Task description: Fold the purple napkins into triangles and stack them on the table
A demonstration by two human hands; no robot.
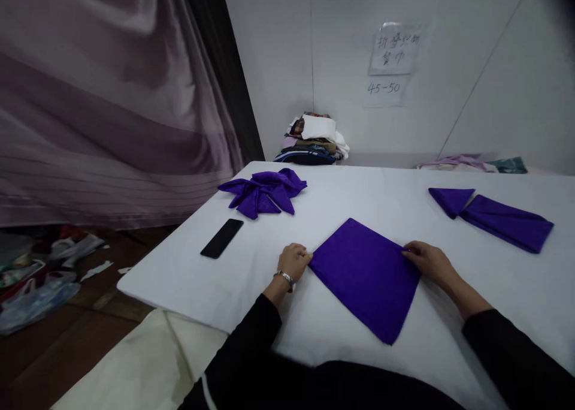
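Observation:
A purple cloth napkin [368, 278] lies spread on the white table like a diamond, one corner toward me. My left hand [294, 261] pinches its left corner between thumb and fingers; a metal bracelet circles that wrist. At the right corner, my right hand [426, 261] grips the fabric edge the same way. Up and to the left sits a crumpled bunch of purple cloth [265, 193]. On the far right are a folded purple strip [507, 223] and, against its left end, a pointed purple folded piece [451, 200].
A black phone [222, 238] lies on the white table [179, 284] left of my left hand. Behind the table's far edge is a stack of folded clothes [314, 140]. More fabric [471, 163] lies at the back right. A satin curtain [112, 98] hangs at left.

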